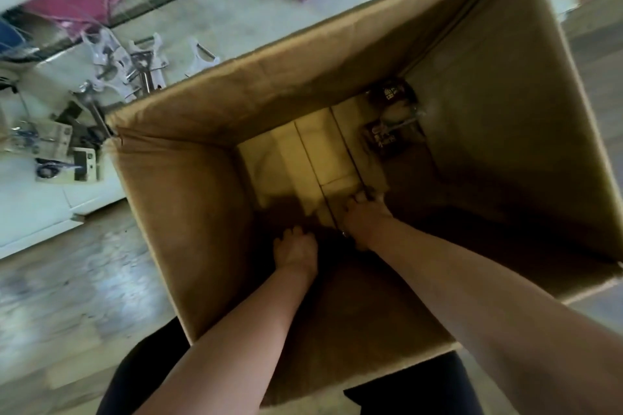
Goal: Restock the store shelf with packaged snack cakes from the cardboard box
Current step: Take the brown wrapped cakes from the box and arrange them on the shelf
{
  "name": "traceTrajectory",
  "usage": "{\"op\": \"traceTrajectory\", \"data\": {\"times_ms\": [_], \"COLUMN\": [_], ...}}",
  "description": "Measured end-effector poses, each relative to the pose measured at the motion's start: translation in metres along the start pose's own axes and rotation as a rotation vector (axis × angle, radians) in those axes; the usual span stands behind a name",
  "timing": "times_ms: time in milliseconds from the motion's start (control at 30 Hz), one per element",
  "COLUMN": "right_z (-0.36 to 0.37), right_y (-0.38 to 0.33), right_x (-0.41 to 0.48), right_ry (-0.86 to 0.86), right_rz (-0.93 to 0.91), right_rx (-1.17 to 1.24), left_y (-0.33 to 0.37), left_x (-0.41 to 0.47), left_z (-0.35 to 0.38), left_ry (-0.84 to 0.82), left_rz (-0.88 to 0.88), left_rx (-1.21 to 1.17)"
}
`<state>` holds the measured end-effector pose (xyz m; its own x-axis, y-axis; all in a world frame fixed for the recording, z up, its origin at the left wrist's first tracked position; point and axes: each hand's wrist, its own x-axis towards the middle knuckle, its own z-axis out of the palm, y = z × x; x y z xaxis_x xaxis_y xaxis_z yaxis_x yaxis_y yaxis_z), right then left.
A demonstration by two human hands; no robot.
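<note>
Deep inside the cardboard box [188,212], your left hand [296,251] sits low at 7 o'clock, your right hand [365,217] beside it on the floor seam; whether either grips anything cannot be told. Dark-wrapped snack cakes [387,141] lie at 1 o'clock: reach farther, lift gently. Tall walls crowd your forearms. Outside, at 10 o'clock, hanging goods [104,50] flank the box.

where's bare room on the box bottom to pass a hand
Free: lit box floor between the left wall and the snack packs, beyond the left hand and right hand. Crowded: far right corner, around those packs.
</note>
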<state>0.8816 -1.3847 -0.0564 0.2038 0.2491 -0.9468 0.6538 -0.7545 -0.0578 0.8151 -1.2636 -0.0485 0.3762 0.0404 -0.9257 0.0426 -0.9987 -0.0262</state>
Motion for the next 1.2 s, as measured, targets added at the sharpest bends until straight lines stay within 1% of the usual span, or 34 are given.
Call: {"op": "traceTrajectory", "data": {"times_ms": [67,167,233,367,533,733,800,900,1033,1133,1200], "right_z": [-0.005,-0.008,-0.015,-0.036,-0.078,-0.158,-0.182,-0.218,-0.26,-0.289,-0.306], "right_y": [0.002,0.008,0.01,0.009,0.011,0.008,0.004,0.002,0.002,-0.001,-0.006], "right_x": [-0.007,-0.019,-0.033,-0.076,-0.151,-0.27,-0.311,-0.373,-0.447,-0.499,-0.53], "right_ry": [0.031,0.107,0.204,0.373,0.534,0.792,0.841,0.871,0.955,1.051,1.063], "right_rz": [0.002,0.013,0.041,0.107,0.175,0.225,0.242,0.253,0.282,0.262,0.234], "right_rx": [0.016,0.141,0.205,0.255,0.269,0.429,0.452,0.429,0.39,0.291,0.184], "left_y": [-0.001,-0.001,-0.002,-0.006,-0.015,-0.038,-0.045,-0.055,-0.073,-0.092,-0.103], "left_x": [-0.003,-0.015,-0.03,-0.072,-0.139,-0.236,-0.268,-0.315,-0.379,-0.434,-0.466], "left_z": [-0.004,-0.018,-0.033,-0.063,-0.11,-0.176,-0.2,-0.236,-0.288,-0.322,-0.335], "left_ry": [-0.012,0.002,0.045,0.168,0.244,0.398,0.45,0.521,0.522,0.576,0.606], "left_rz": [-0.004,-0.017,-0.023,-0.001,0.044,0.126,0.153,0.204,0.264,0.309,0.325], "left_rx": [-0.037,-0.179,-0.266,-0.367,-0.299,-0.286,-0.281,-0.257,-0.299,-0.425,-0.479]}}
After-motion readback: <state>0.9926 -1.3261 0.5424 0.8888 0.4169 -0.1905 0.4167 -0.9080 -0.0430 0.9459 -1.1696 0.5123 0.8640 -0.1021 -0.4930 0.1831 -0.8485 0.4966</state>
